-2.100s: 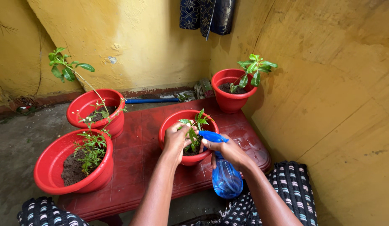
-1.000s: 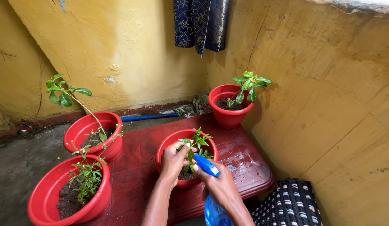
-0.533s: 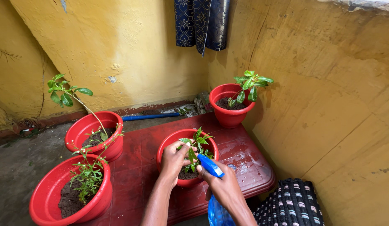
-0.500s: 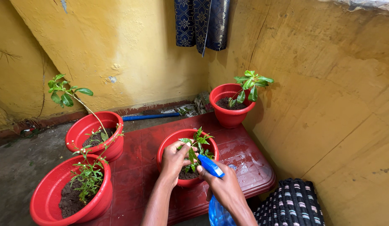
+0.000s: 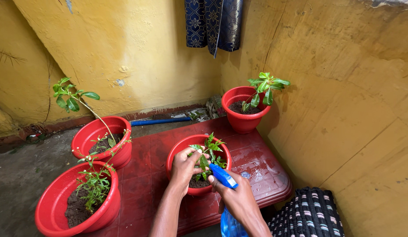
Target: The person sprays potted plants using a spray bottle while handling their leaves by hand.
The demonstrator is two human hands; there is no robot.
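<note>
Left hand grips the seedling in the middle red pot; right hand grips the blue spray bottle, nozzle aimed. The surface's right edge looks wet; other pots seemingly unsprayed.

Both forearms rise from the bottom centre; left hand curled, fingers pinching; right hand clenched, lower right.

view tilted up since 2.1 s ago | spray bottle drawn lower, nozzle nearer centre pot
</note>
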